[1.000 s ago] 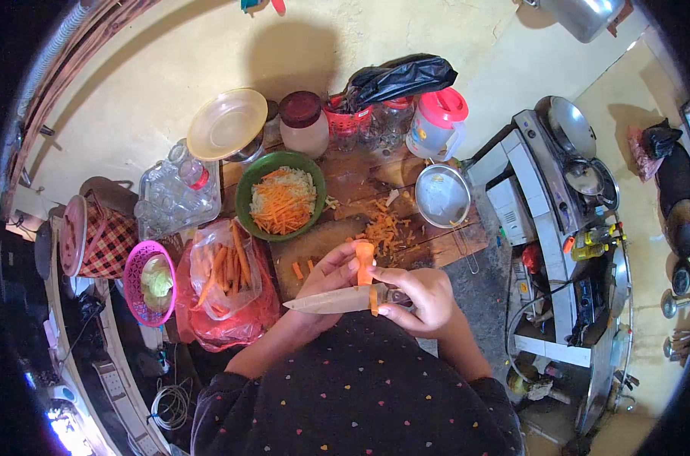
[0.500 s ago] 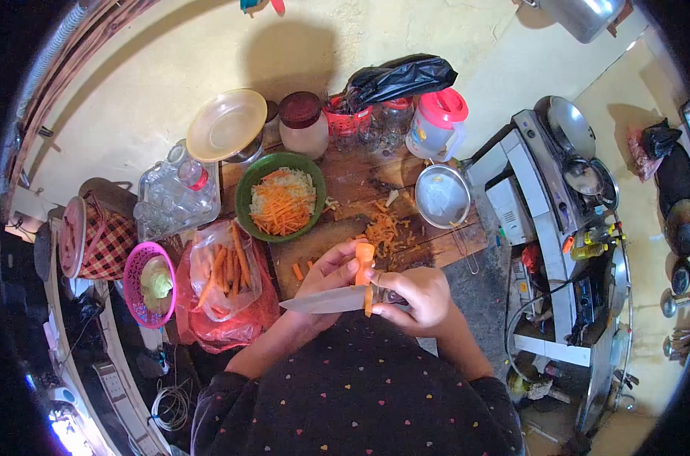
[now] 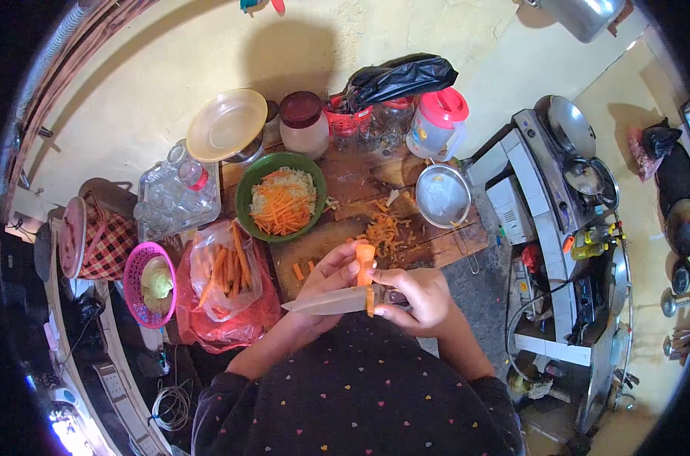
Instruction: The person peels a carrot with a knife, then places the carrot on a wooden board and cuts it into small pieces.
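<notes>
My left hand (image 3: 331, 275) is closed around a carrot (image 3: 365, 262), held upright in front of my chest. In my right hand (image 3: 421, 298) is a kitchen knife (image 3: 328, 302), its wide blade pointing left across the carrot's lower part. A strip of orange carrot hangs at the blade beside my right thumb. Beyond the hands, orange carrot peelings (image 3: 389, 230) lie scattered on the wooden table (image 3: 360, 176). A green bowl (image 3: 320, 199) holds shredded carrot (image 3: 280, 209) over a pale shredded vegetable. Short carrot pieces (image 3: 302, 270) lie just left of my left hand.
Whole carrots (image 3: 227, 270) sit in a clear plastic bag on a red bag (image 3: 231, 327) at left. A pink basket (image 3: 127, 292) holds a pale green vegetable. A metal strainer (image 3: 443, 196) lies at right, near a stove (image 3: 546, 175). Jars and a pitcher (image 3: 436, 129) line the wall.
Almost nothing differs. The knife and my right hand have shifted very slightly, and the carrot stays in my left hand.
</notes>
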The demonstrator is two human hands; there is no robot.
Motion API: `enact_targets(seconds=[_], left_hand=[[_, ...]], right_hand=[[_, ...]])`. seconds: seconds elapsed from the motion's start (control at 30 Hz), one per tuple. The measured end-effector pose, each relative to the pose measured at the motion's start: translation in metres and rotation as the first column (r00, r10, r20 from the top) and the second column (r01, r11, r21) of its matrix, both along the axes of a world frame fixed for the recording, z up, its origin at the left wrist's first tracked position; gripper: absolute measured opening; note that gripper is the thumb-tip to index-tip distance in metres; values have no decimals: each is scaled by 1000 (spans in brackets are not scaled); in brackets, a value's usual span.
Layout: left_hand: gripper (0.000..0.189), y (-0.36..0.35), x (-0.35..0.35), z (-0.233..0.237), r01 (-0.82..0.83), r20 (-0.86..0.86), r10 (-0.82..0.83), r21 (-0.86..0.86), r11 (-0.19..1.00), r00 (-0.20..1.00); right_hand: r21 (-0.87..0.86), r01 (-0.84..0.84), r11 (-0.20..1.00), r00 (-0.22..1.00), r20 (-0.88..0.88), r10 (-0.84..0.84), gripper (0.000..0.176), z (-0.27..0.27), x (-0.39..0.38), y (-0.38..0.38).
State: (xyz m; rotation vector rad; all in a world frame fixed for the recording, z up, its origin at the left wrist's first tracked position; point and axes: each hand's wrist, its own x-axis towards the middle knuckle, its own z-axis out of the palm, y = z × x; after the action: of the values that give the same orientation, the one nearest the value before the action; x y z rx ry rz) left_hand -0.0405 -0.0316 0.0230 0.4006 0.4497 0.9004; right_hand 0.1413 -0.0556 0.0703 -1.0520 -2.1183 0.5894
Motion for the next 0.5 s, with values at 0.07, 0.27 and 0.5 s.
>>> enact_targets(seconds=[0.07,0.27,0.5], left_hand=[[38,-1,0,-3,2,0,-2,11,1000,1000],[37,-2,-2,3,35,-10,-35,28,999,999],[36,-1,-3,4,62,23,-62,-3,998,998]], right_hand=[[14,1,1000,1000,26,-1,39,0,0,0],[23,-4,1000,1000,-20,4,37,-2,-2,0],[38,11,999,1000,-15,-10,36,-2,-2,-1]])
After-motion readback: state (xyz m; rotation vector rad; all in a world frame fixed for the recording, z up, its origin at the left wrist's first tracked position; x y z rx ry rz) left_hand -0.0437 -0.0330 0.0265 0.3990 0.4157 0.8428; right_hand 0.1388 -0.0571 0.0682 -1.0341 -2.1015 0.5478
